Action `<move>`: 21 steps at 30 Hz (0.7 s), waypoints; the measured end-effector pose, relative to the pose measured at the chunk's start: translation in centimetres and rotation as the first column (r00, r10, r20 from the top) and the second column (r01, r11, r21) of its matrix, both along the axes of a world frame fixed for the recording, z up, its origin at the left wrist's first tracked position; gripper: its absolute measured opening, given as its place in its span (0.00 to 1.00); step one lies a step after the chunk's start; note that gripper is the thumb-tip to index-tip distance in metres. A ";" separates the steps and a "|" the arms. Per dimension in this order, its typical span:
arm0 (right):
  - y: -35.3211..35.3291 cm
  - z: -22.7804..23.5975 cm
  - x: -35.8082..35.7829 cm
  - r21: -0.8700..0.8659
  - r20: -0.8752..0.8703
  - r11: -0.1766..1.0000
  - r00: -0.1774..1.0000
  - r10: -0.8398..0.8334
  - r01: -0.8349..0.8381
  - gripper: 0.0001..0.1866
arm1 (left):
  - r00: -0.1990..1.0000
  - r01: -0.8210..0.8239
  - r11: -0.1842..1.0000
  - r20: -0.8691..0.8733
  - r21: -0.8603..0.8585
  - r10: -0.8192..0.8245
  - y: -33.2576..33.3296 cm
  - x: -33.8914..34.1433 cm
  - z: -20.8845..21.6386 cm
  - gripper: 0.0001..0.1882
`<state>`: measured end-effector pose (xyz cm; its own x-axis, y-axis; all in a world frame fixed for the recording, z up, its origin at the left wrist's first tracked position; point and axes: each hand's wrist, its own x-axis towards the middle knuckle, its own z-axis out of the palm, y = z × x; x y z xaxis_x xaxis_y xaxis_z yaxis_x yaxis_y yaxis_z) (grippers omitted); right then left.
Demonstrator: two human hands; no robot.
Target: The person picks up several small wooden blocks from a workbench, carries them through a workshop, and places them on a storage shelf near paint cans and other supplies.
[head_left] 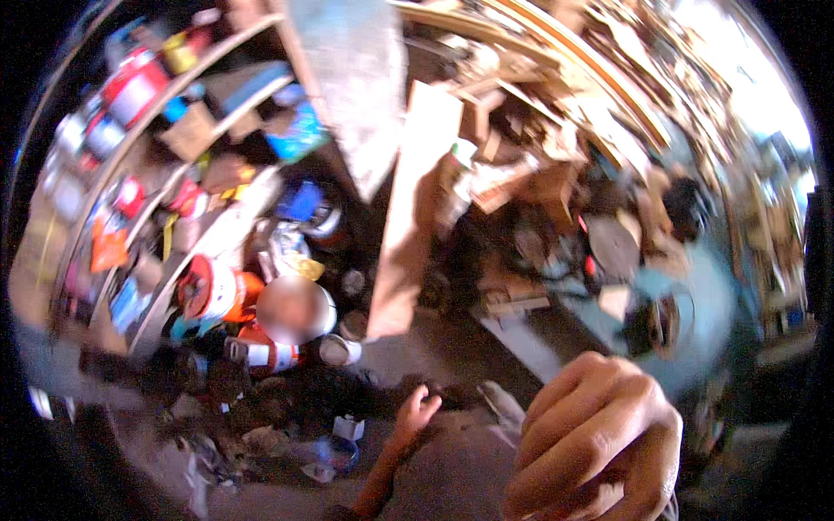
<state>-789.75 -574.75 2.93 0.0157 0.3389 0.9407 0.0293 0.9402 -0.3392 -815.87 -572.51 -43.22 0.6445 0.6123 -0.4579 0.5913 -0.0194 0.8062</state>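
My right hand (599,443) is large in the lower right, its fingers curled into a closed fist with the knuckles up. What it holds, if anything, is hidden inside the fingers. Lower and nearer the middle, my left hand (419,408) reaches out over the dim floor. A gap shows between its finger and thumb, and I see nothing held there; blur softens the detail. Beyond the left hand, a long pale board (408,234) leans upright. A small white tub (340,350) stands on the floor to its left.
Shelves (161,204) crowded with cans and bags fill the left. Below them stand an orange bucket (221,291) and a white bucket (328,314). Scrap wood (521,113) is heaped at the far right. A round grey disc (612,247) lies near a teal surface (708,300). Litter (265,441) covers the floor.
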 end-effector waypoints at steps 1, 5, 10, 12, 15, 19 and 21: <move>-1.9 0.1 1.6 -0.038 0.135 0.999 0.991 -0.005 0.010 0.07 | 0.996 0.000 1.000 0.094 0.009 -0.001 -0.7 0.3 -1.8 0.37; -9.9 -5.6 6.0 -0.379 0.224 0.856 0.932 -0.285 0.353 0.06 | 0.943 0.332 0.943 -0.007 0.013 -0.332 1.1 4.3 -0.7 0.32; -24.6 -33.0 9.0 -0.827 0.538 -0.261 0.565 -0.626 0.498 0.14 | 0.963 0.192 0.915 -0.110 -0.354 -0.244 -0.8 5.8 -6.6 0.15; -40.7 -49.3 3.5 -0.660 0.712 -0.720 0.482 -0.510 0.213 0.17 | 0.818 0.345 0.844 -0.310 -0.410 -0.485 -1.5 5.9 -7.1 0.12; -61.7 -51.1 -13.3 -0.059 0.594 -0.817 0.638 -0.490 -0.573 0.21 | 0.751 0.487 0.864 -0.443 -0.128 -0.490 -0.9 0.0 -10.0 0.18; -83.8 -55.0 -34.2 -0.024 0.737 -0.617 0.403 -0.543 -0.786 0.14 | 0.424 0.737 0.662 -0.670 -0.137 -0.610 -2.9 -2.5 -10.0 0.27; -88.6 -54.2 -41.0 -0.008 0.783 -0.509 0.311 -0.539 -0.861 0.16 | 0.267 0.878 0.449 -0.607 -0.167 -0.748 -5.1 -0.3 -9.7 0.33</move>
<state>-830.70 -663.37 -51.24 0.0920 -0.8124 -0.5759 -0.9367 -0.2668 0.2266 -816.19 -577.59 -52.94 0.5273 0.0165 -0.8495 0.4617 -0.8449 0.2701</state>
